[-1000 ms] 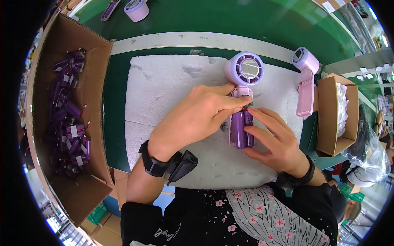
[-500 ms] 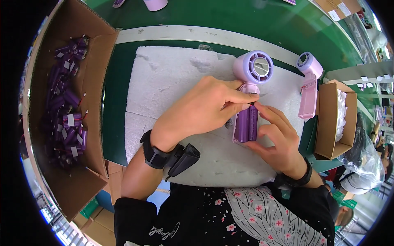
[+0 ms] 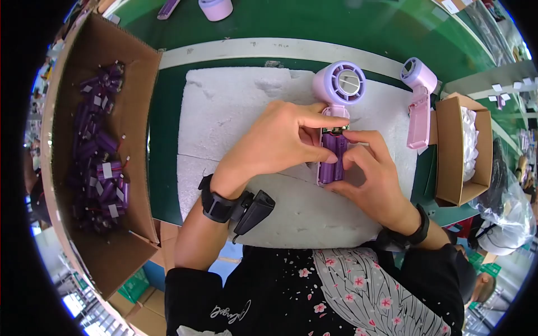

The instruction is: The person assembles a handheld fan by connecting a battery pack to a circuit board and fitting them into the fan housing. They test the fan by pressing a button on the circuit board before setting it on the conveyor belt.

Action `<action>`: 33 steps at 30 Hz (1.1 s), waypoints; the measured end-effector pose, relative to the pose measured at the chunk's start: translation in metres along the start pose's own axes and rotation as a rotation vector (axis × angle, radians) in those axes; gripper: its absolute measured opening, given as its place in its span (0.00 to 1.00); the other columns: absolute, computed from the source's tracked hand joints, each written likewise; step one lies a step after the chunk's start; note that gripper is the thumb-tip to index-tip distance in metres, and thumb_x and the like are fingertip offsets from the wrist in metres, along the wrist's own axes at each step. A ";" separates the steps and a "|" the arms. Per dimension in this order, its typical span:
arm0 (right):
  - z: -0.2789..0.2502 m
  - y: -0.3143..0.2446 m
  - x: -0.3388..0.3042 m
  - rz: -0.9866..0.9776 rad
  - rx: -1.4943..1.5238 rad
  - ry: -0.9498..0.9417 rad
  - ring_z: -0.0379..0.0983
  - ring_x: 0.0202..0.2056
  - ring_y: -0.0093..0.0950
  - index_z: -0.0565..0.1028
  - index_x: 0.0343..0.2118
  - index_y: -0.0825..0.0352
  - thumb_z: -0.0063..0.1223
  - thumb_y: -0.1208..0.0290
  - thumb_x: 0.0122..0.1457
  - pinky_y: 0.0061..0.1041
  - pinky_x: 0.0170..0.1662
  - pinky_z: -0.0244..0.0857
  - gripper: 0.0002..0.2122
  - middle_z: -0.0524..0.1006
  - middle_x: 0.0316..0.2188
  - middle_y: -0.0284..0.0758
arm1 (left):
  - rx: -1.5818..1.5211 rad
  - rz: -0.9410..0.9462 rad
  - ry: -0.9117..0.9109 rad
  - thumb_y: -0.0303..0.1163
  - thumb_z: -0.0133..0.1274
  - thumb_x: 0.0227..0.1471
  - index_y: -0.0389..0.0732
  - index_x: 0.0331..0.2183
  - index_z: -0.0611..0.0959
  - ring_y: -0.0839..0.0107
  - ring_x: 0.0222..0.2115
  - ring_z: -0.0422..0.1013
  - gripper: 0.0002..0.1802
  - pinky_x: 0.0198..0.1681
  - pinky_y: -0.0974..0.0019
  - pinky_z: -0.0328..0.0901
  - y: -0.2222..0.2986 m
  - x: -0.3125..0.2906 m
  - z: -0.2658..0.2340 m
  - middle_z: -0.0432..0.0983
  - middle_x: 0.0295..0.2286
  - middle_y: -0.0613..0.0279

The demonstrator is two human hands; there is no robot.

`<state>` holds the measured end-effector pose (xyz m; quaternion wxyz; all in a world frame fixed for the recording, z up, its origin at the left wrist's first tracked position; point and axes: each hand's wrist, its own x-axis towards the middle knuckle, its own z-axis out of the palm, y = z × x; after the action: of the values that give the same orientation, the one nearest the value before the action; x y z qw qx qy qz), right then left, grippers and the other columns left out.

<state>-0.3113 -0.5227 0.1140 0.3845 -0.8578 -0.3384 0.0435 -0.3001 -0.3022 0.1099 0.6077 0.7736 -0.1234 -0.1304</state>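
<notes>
A pink and lilac handheld fan (image 3: 338,84) lies on a white foam sheet (image 3: 224,92), its handle opened. Two purple battery cells (image 3: 334,158) sit side by side in the handle, below a small green circuit board (image 3: 336,130). My left hand (image 3: 269,137) reaches across from the left, index finger over the board and thumb pressed on the cells. On the other side my right hand (image 3: 375,176) grips the handle, thumb at its lower end and index finger near the top of the cells. Part of the handle is hidden by my fingers.
A cardboard box (image 3: 143,106) of purple battery packs (image 3: 101,151) stands at the left. On the right are another opened fan (image 3: 419,103) and a smaller carton (image 3: 459,193) with white pieces. Another fan part (image 3: 216,8) lies beyond the pale rail (image 3: 241,47).
My left thumb has moved down onto the cells and the fingers have parted from the pinch at their top. The green board now shows. The whole view has shifted slightly.
</notes>
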 end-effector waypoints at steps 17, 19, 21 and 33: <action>-0.002 0.014 0.002 -0.232 -0.093 -0.063 0.71 0.45 0.40 0.72 0.53 0.68 0.75 0.71 0.34 0.34 0.48 0.70 0.37 0.69 0.47 0.41 | 0.010 -0.039 -0.022 0.18 0.67 0.39 0.40 0.49 0.82 0.77 0.39 0.73 0.30 0.45 0.68 0.71 -0.007 -0.004 0.004 0.79 0.45 0.53; -0.003 0.009 0.000 -0.228 -0.127 -0.071 0.71 0.44 0.39 0.73 0.52 0.69 0.75 0.72 0.36 0.34 0.48 0.70 0.35 0.69 0.47 0.41 | 0.041 -0.015 -0.028 0.18 0.67 0.39 0.41 0.49 0.82 0.76 0.39 0.73 0.30 0.45 0.67 0.71 -0.007 -0.003 0.003 0.79 0.46 0.52; -0.004 0.004 0.001 -0.202 -0.175 -0.069 0.72 0.43 0.38 0.73 0.49 0.70 0.73 0.74 0.39 0.34 0.47 0.70 0.31 0.70 0.47 0.42 | 0.032 -0.012 -0.044 0.20 0.67 0.40 0.42 0.51 0.80 0.75 0.37 0.74 0.32 0.44 0.67 0.71 -0.006 -0.003 0.004 0.78 0.47 0.52; -0.011 0.024 0.019 -0.007 -0.100 -0.048 0.76 0.30 0.33 0.76 0.41 0.68 0.63 0.77 0.50 0.28 0.33 0.70 0.14 0.75 0.37 0.40 | 0.256 -0.029 0.567 0.31 0.64 0.49 0.43 0.57 0.74 0.72 0.35 0.73 0.33 0.42 0.68 0.70 -0.022 0.000 -0.034 0.76 0.46 0.52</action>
<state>-0.2799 -0.5290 0.1092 0.3331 -0.8734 -0.3523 0.0457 -0.2875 -0.2662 0.0965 0.5136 0.8511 0.0466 0.0987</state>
